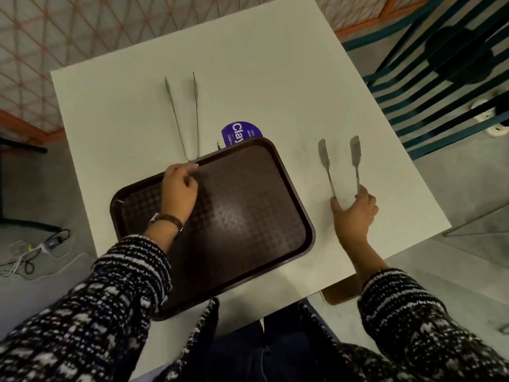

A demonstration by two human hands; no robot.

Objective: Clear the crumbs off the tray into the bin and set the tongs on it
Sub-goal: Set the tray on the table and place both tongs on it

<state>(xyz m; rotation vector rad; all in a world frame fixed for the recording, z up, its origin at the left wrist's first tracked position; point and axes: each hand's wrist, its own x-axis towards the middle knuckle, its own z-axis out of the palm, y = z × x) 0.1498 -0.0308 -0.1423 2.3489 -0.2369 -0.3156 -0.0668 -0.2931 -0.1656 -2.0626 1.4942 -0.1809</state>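
A dark brown tray [248, 216] lies on the white table [248, 78], overhanging the near edge. My left hand [179, 188] rests on the tray's far rim, fingers curled over it. Thin metal tongs [184, 114] lie on the table just beyond that rim, tips pointing away. Flat-ended serving tongs [341, 164] lie to the right of the tray. My right hand [355, 213] pinches their two arms near the hinge end. No crumbs show on the tray, and no bin is in view.
A round purple sticker [242, 133] sits on the table at the tray's far edge. A dark slatted chair [440, 78] stands at the far right. Cables [35, 255] lie on the floor to the left. A brown object [341, 293] pokes out under the table's near edge.
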